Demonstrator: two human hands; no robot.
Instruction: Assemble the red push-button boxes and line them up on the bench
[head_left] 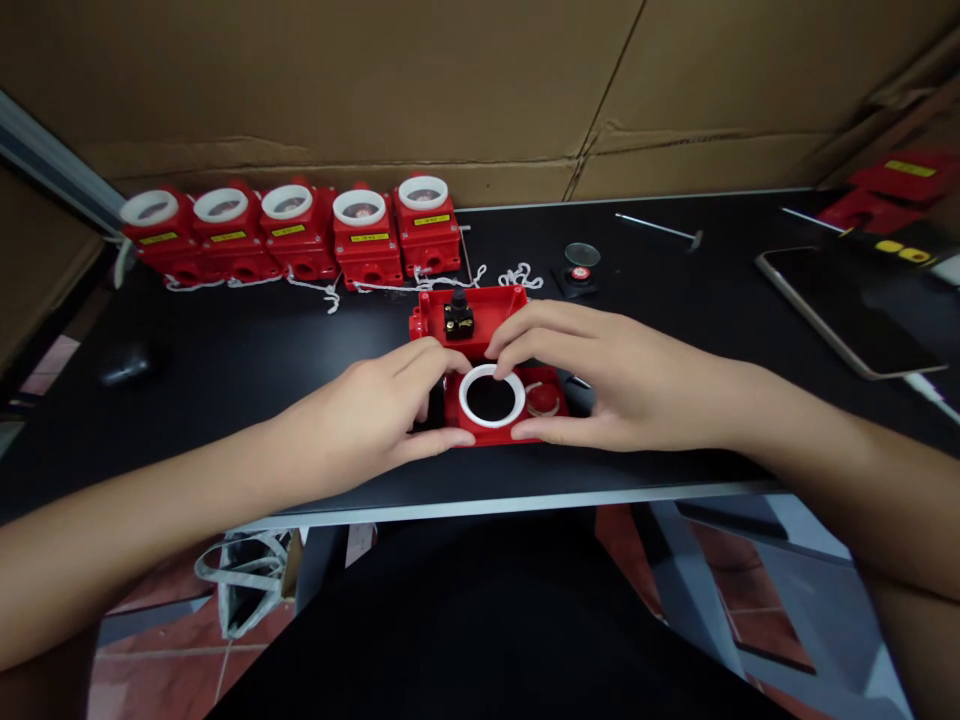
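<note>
A white ring (492,396) lies on a red cover (491,434) near the table's front edge. My left hand (409,400) curves round the left side, its thumb on the cover's front edge and its fingertips at the ring. From the right, my right hand (577,370) reaches over, with its index and middle fingertips at the ring's upper right and its thumb along the front. Just behind stands an open red box (491,325) with a black switch part (459,318) inside. Beside the ring, on the right of the cover, is a round red piece (543,399) with a pale band.
Several assembled red boxes (367,262) with white rings and strings line the back left. Behind my hands are a round glass disc (582,255) and a screwdriver-like tool (656,229). A phone (844,310) with a cable lies right; a black mouse (126,363) sits left.
</note>
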